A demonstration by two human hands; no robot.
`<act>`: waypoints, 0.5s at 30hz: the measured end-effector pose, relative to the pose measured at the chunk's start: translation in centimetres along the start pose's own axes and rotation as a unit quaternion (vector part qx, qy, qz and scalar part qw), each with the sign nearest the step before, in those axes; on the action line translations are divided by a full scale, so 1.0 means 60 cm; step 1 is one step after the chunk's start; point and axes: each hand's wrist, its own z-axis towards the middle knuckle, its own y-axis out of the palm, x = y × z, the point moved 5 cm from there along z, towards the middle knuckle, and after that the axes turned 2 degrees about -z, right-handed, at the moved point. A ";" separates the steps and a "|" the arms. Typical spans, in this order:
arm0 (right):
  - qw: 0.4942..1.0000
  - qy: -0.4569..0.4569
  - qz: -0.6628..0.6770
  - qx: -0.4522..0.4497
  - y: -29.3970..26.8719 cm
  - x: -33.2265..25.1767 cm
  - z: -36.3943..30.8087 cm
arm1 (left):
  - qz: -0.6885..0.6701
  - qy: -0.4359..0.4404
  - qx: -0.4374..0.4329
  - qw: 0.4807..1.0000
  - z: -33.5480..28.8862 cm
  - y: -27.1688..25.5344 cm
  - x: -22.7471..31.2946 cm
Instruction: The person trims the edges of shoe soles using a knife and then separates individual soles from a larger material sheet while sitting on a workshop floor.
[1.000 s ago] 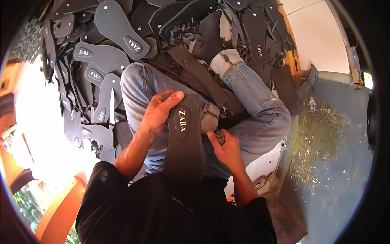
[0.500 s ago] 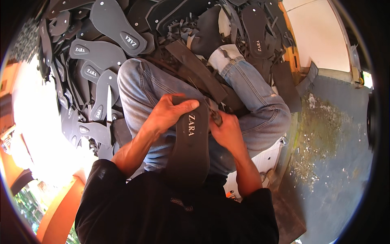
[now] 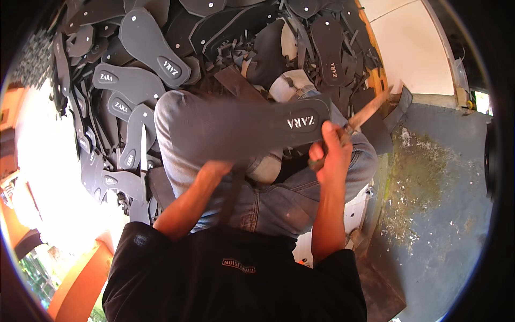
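Observation:
A dark grey foam shoe sole with white lettering lies crosswise above my lap, its heel end to the right. My left hand is under it and mostly hidden, gripping its lower edge. My right hand sits at the sole's heel end and is closed on a knife whose blade points up and right. I sit in blue jeans with my knees toward the pile.
A heap of several similar grey soles and foam offcuts fills the top and left. A worn blue-grey floor lies to the right, a pale board at the top right. Bright glare covers the left edge.
The sole has swung from pointing along my lap to lying crosswise, blurred by motion. My right hand has moved right and up, and the knife now shows beyond it.

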 end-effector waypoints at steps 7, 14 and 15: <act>0.987 -0.083 -0.132 -0.034 0.020 0.039 -0.072 | -0.134 0.050 0.009 0.990 -0.006 0.119 -0.027; 0.846 -0.120 -0.515 0.063 -0.093 0.058 -0.111 | -0.150 0.025 0.070 0.986 -0.019 0.118 -0.043; 0.842 -0.115 -0.523 0.062 -0.097 0.066 -0.119 | -0.156 0.027 0.068 0.985 -0.022 0.119 -0.046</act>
